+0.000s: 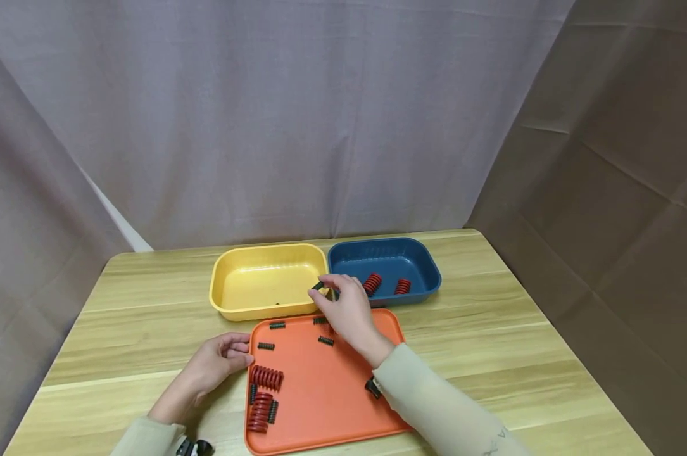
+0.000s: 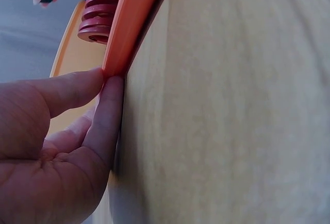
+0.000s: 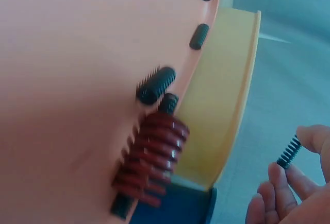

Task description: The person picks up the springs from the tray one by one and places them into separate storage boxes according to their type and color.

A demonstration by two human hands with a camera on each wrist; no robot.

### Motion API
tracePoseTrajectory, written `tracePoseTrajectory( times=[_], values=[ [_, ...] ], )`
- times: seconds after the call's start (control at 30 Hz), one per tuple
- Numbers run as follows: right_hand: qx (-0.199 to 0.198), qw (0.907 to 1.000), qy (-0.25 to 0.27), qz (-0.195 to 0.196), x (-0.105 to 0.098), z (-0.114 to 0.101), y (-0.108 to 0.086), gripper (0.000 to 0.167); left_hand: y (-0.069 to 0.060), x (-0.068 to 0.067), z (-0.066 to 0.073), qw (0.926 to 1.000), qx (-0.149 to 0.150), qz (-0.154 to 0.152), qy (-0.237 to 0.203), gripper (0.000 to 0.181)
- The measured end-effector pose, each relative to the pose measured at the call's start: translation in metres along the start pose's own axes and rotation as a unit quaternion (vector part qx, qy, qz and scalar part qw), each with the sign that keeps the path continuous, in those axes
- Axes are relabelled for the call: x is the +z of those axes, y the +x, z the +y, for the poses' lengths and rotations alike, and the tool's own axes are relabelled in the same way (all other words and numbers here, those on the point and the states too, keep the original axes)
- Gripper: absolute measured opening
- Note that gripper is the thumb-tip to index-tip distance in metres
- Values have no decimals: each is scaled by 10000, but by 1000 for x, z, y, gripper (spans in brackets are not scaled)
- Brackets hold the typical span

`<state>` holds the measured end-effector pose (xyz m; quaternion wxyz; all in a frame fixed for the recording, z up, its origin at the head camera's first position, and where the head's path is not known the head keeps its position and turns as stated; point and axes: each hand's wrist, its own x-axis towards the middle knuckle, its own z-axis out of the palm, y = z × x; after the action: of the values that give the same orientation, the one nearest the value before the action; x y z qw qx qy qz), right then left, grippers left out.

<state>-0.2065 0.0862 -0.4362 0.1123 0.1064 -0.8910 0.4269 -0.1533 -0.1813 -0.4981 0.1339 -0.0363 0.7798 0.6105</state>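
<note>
Between thumb and fingers my right hand (image 1: 349,310) pinches a small dark coil spring (image 3: 290,152). It is held above the near right corner of the yellow bin (image 1: 223,297), beside the blue bin (image 1: 428,294). My left hand (image 1: 214,364) grips the left rim of the orange tray (image 1: 326,392), thumb on top and fingers beneath. Two thick red springs (image 1: 266,378) lie along that side, with small dark springs (image 1: 273,411) beside them. More dark springs (image 1: 277,325) are near the tray's far edge. Another red spring (image 3: 160,147), mostly hidden by my right hand in the head view, lies there too.
Inside the blue bin lie red springs (image 1: 403,286). Both bins stand side by side behind the tray on a wooden table (image 1: 491,354). A grey curtain (image 1: 263,126) hangs behind the table, and a brownish cloth (image 1: 605,190) closes off the right.
</note>
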Motion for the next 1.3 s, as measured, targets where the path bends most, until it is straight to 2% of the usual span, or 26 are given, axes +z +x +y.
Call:
tracePoseTrajectory(
  times=[0.17, 0.4, 0.6, 0.8, 1.03, 1.3],
  values=[
    [-124, 9997, -56, 206, 18, -6, 8, 39, -1, -2, -2, 10000, 0, -14, -19, 46],
    [-161, 9988, -430, 175, 32, -9, 21, 38, -3, -2, -1, 10000, 65, -52, -30, 46],
    [-147, 9967, -774, 196, 37, -7, 29, 38, -4, -3, 0, 9998, 171, -93, 48, 47],
    [-177, 9957, -907, 118, 43, -6, 31, 38, -4, -2, -1, 9999, 86, -19, 118, 47],
    [-112, 9949, -1002, 65, 45, -7, 30, 39, -5, -2, -2, 9997, 173, -95, 116, 48],
    [-82, 9943, -1067, 13, 47, -6, 31, 40, -4, -1, -3, 9998, 138, -93, 82, 46]
  ],
)
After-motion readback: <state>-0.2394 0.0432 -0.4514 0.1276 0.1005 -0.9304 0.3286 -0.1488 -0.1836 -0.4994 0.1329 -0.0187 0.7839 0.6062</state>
